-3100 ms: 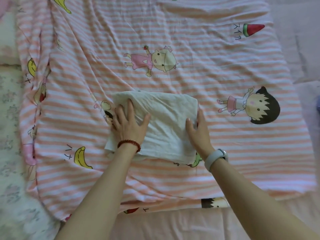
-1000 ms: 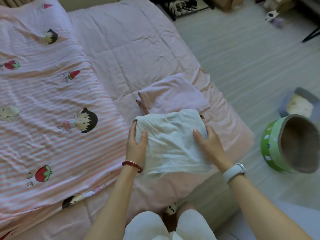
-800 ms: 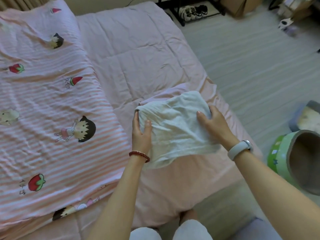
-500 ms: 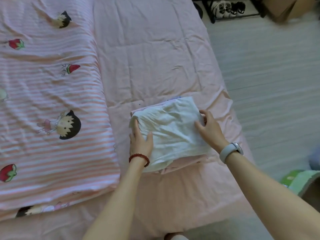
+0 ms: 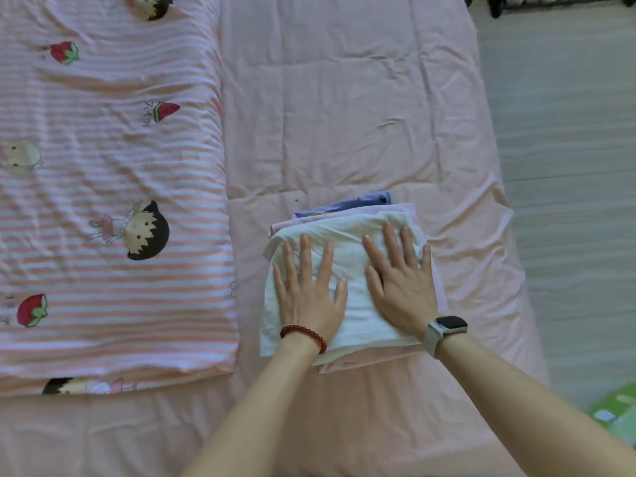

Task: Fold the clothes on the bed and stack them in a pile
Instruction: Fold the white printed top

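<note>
I have both palms flat on the white folded cloth (image 5: pixel 347 301), which lies on top of the pile just right of the frame's centre. My left hand (image 5: pixel 308 294) is spread wide, fingers splayed, gripping nothing, only pressing down. My right hand (image 5: pixel 402 287) is the same, open and flat beside it. Under the white cloth a pink folded piece (image 5: pixel 364 361) shows at the lower edge, and a purple one (image 5: pixel 358 203) peeks out at the top. The pile sits on the pink bed cover (image 5: pixel 344 115); a striped cartoon blanket (image 5: pixel 113 208) fills the left.
</note>
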